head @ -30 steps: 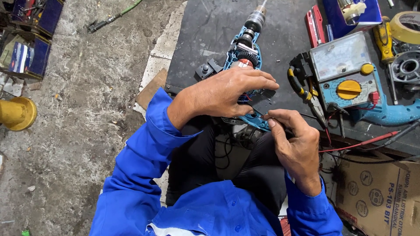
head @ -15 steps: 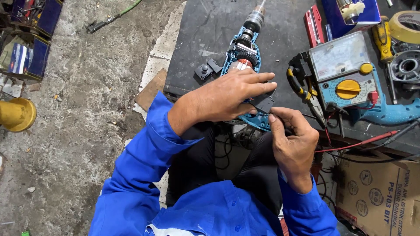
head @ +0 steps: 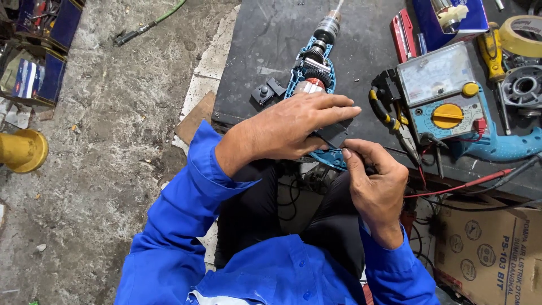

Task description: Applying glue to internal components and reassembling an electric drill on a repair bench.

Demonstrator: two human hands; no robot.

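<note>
the left hand [head: 293, 127] lies flat over the near end of the opened blue drill [head: 316, 73] on the dark worktop [head: 265, 39], fingers closed on a small black part [head: 334, 134]. the right hand [head: 375, 183] pinches at that same part from the near side, fingertips curled tight. right of the drill sit black-and-yellow pliers [head: 387, 107] and a blue meter [head: 446, 99] with a yellow dial
</note>
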